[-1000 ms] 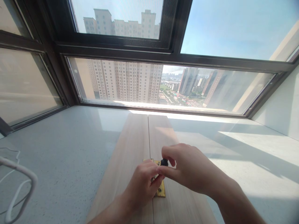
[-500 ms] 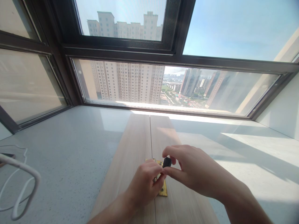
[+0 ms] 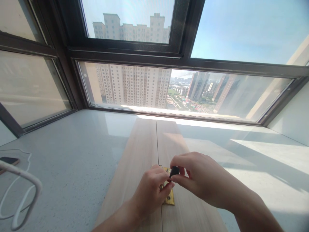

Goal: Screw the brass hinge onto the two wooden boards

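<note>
Two pale wooden boards (image 3: 130, 167) lie side by side, split by a thin dark seam. Across that seam is a brass hinge (image 3: 171, 197) with screws in its right leaf; its left part is mostly covered by my left hand (image 3: 154, 185). Thumb and fingertips of that hand are pinched together over the hinge, and what they hold, if anything, is hidden. My right hand (image 3: 196, 172) grips a short black handle (image 3: 174, 171) between thumb and fingers. The handle is tilted, its lower end close to my left fingertips just above the hinge.
The boards rest on a speckled white sill (image 3: 72, 167) below dark-framed windows (image 3: 125, 54). At the left are a white curved tube (image 3: 36, 183), a thin white cable (image 3: 29, 159) and a phone-like dark object (image 3: 11, 160). Sunlight and shadow stripe the right side.
The black handle has tipped in my right fingers, which have shifted slightly. My left hand keeps its pinch over the hinge. The whole view has moved a little.
</note>
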### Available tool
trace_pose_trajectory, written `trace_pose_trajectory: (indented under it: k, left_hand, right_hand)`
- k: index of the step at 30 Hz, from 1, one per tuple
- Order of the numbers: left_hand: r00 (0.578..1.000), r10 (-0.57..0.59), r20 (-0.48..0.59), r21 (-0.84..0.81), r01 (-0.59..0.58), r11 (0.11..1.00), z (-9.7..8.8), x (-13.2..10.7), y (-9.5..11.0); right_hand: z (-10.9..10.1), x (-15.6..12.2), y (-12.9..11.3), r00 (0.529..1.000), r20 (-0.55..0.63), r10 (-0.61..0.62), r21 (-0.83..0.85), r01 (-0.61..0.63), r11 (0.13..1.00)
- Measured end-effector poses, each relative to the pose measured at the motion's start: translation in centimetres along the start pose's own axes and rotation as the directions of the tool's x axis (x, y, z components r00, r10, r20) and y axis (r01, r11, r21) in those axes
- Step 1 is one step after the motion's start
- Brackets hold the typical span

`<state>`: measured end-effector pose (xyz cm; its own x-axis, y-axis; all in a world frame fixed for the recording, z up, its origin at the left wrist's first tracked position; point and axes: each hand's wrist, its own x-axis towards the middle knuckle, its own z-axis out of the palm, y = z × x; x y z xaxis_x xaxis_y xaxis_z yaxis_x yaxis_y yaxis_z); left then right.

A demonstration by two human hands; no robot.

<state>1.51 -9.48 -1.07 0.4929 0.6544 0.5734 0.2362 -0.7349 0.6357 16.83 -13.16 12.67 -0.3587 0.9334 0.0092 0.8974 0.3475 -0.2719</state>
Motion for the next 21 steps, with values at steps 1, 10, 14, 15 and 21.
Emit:
trace_pose_trajectory:
  k: [1,10,14,15,21]
  left_hand:
    - [1.000,-0.001,-0.007,0.000,0.001,1.000,0.02,-0.01,-0.06]
    - [1.000,0.008,0.002,-0.007,-0.008,1.000,-0.28,0.23,0.36]
    - [1.000,0.004,-0.018,0.009,-0.004,1.000,-0.17,0.17,0.07]
    - [1.000,0.006,-0.021,0.010,-0.006,1.000,-0.12,0.15,-0.02]
    - [1.000,0.013,0.009,0.008,-0.013,1.000,0.01,0.06,-0.01]
  right_hand:
    - [0.04,0.01,-0.05,1.000,0.001,0.011,-0.006,-0.011,1.000]
    - [0.06,-0.06,-0.17,0.999,-0.011,-0.051,0.011,0.051,0.999]
    - [0.18,0.14,-0.13,1.000,-0.022,0.017,-0.037,-0.018,0.999]
    - [0.19,0.13,-0.13,0.999,-0.025,0.030,-0.045,-0.031,0.998]
    - [0.09,-0.09,-0.07,0.997,-0.056,-0.047,0.011,0.048,0.999]
